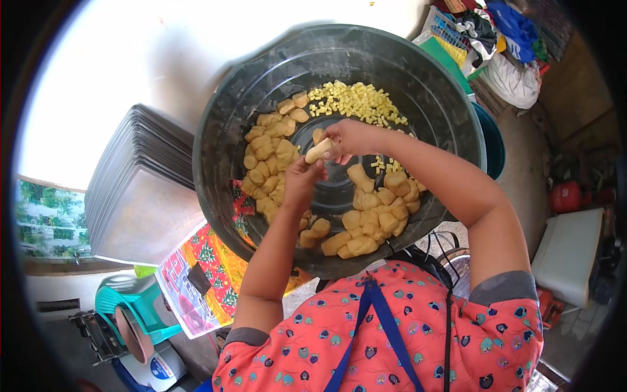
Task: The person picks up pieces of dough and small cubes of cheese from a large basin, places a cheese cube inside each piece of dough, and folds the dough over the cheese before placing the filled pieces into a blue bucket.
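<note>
Both of my hands meet over the middle of a big dark round tub [431, 78]. An elongated piece of dough [319, 151] is held between them. My left hand [305, 179] grips its lower left end, and my right hand [346, 140] has its fingers closed at the right end. Another small dough lump [318, 136] shows just behind that piece, by my right fingers. Many dough lumps [264, 153] line the tub's left side, and a second heap of dough [372, 219] lies at the near side. Small pale yellow cubes [356, 101] are spread at the far side.
Stacked metal trays [144, 183] stand left of the tub. A turquoise plastic chair [134, 304] is at the lower left, beside a colourful printed cloth [202, 274]. Clothes and bags [509, 78] are piled at the upper right. A white container [567, 255] stands at the right.
</note>
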Tool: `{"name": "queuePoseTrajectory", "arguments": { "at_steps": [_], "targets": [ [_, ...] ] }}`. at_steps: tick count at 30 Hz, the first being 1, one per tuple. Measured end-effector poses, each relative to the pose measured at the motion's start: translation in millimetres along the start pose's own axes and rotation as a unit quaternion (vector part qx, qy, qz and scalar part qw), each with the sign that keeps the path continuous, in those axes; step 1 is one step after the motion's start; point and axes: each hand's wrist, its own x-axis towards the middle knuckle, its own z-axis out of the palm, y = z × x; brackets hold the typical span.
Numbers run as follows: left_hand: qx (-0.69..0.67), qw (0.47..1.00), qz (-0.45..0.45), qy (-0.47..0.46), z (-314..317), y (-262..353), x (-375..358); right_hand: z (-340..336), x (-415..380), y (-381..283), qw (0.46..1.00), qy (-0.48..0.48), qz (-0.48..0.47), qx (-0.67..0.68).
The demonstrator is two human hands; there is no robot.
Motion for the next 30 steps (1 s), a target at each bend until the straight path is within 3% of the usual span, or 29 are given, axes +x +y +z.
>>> {"name": "queuePoseTrajectory", "arguments": {
  "at_steps": [3, 5, 6, 7, 8, 9, 10, 11, 12, 15, 19, 22, 24, 27, 30],
  "targets": [
    [0.084, 0.996, -0.001, -0.010, 10.4, 6.5, -3.3, -19.1, -10.0, -29.6, 0.990, 0.040, -0.004, -0.135],
    [0.153, 0.988, 0.012, -0.014, 19.8, 1.5, -5.6, -51.7, -30.0, -59.3, 0.954, 0.184, -0.083, -0.221],
    [0.287, 0.954, 0.066, -0.060, 19.0, -2.8, -7.3, -75.5, -41.2, -60.7, 0.935, 0.257, -0.144, -0.197],
    [0.412, 0.897, 0.120, -0.104, 17.2, -8.3, -8.3, -95.2, -64.5, -69.7, 0.944, 0.280, -0.157, -0.075],
    [0.528, 0.819, 0.173, -0.145, 16.9, -12.5, -9.4, -105.5, -94.7, -81.5, 0.904, 0.372, -0.147, -0.151],
    [0.595, 0.766, 0.171, -0.172, 21.6, -17.0, -13.3, -137.3, -110.2, -66.2, 0.882, 0.400, -0.217, -0.121],
    [0.657, 0.707, 0.168, -0.197, 29.7, -22.7, -18.8, -156.7, -132.1, -56.2, 0.856, 0.472, -0.181, -0.111],
    [0.715, 0.642, 0.164, -0.221, 35.5, -26.9, -22.7, -190.6, -147.4, -31.5, 0.863, 0.459, -0.206, -0.042],
    [0.726, 0.615, 0.170, -0.255, 30.5, -42.3, -20.8, -189.4, -166.0, -31.7, 0.843, 0.519, -0.130, -0.056],
    [0.763, 0.562, 0.178, -0.267, 33.2, -54.6, -24.9, -225.4, -206.2, 19.7, 0.818, 0.568, 0.060, -0.063],
    [0.763, 0.582, 0.134, -0.249, 42.2, -39.6, -23.2, -229.3, -227.1, 50.4, 0.787, 0.543, 0.267, -0.118],
    [0.763, 0.588, 0.150, -0.223, 41.8, -37.8, -23.2, -230.2, -223.0, 51.4, 0.811, 0.535, 0.194, -0.136],
    [0.774, 0.576, 0.177, -0.193, 35.3, -46.0, -21.5, -221.1, -208.6, 36.7, 0.819, 0.536, 0.092, -0.182],
    [0.765, 0.564, 0.282, -0.129, 26.9, -45.2, -15.9, -186.2, -170.9, -13.5, 0.831, 0.490, -0.024, -0.263],
    [0.707, 0.648, 0.157, -0.234, 16.6, -41.0, -6.5, -180.6, -113.0, -31.8, 0.850, 0.377, -0.062, -0.363]
  ]
}}
